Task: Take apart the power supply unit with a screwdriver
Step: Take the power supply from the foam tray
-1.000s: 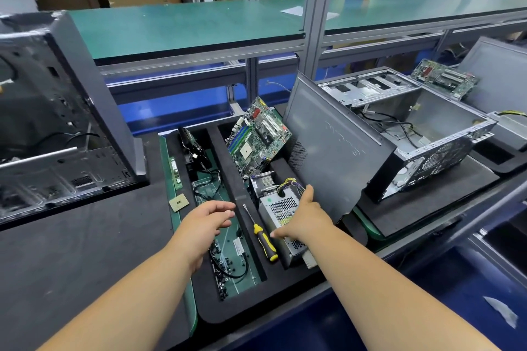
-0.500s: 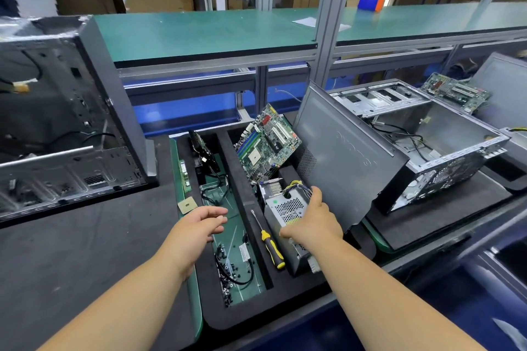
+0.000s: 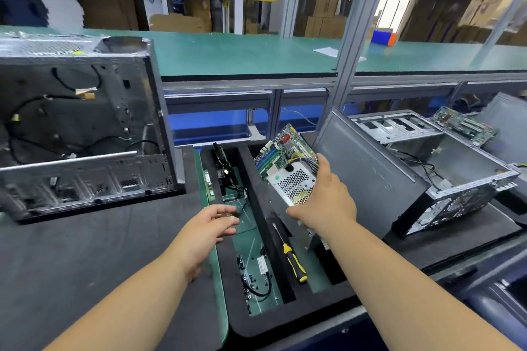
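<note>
The power supply unit point(image 3: 293, 182) is a silver metal box with a honeycomb grille and a bundle of coloured wires at its far end. My right hand point(image 3: 328, 202) grips it from the right side and holds it tilted above the black foam tray point(image 3: 285, 319). A screwdriver point(image 3: 291, 256) with a yellow and black handle lies in the tray's right slot, just below the unit. My left hand point(image 3: 208, 228) hovers over the tray's left edge, fingers loosely apart, holding nothing.
A green motherboard point(image 3: 279, 148) leans in the tray behind the unit. An open computer case point(image 3: 77, 134) stands at left. A grey side panel point(image 3: 368, 177) leans against another open case point(image 3: 445, 162) at right. Cables and small screws point(image 3: 253, 285) lie in the tray's left slot.
My right hand has closed on the power supply unit and lifted it out of the tray slot, tilting it up. The left hand stayed near the tray's left edge.
</note>
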`<state>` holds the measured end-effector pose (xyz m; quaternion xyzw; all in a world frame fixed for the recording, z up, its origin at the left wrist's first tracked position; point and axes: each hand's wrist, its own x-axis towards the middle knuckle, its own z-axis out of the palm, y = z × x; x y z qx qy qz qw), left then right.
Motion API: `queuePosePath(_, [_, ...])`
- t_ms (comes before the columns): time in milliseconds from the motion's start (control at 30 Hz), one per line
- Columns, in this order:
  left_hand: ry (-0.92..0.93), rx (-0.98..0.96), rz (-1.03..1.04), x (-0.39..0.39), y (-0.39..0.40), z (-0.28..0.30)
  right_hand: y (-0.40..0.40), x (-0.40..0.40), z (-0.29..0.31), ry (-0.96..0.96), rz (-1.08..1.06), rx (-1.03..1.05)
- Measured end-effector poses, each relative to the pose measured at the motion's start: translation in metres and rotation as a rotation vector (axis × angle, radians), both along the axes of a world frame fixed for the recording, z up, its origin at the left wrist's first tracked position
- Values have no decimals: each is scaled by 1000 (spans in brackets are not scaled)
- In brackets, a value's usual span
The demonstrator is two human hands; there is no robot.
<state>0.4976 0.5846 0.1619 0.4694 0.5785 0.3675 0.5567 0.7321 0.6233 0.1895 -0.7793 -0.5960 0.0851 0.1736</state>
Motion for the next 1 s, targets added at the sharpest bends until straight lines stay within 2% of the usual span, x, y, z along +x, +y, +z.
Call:
queuePosePath(233, [-80,-12,4,-50,-4,15,5,-87,24,6,188,38])
queuePosePath(467, [-199,-67,65,-117,-11,17,1,-189,10,12,377,20])
queuePosePath(633, [-314,-148,116,-162,-17,11,-2,-247,-1,-50,456,22])
queuePosePath(833, [-527,-237,84,-193,-21,10,-10,-297,-14,-106,459,-37])
queuePosePath(1000, [-491,-227,79,-215,-15,3,-16,-326,-15,-165,420,-49])
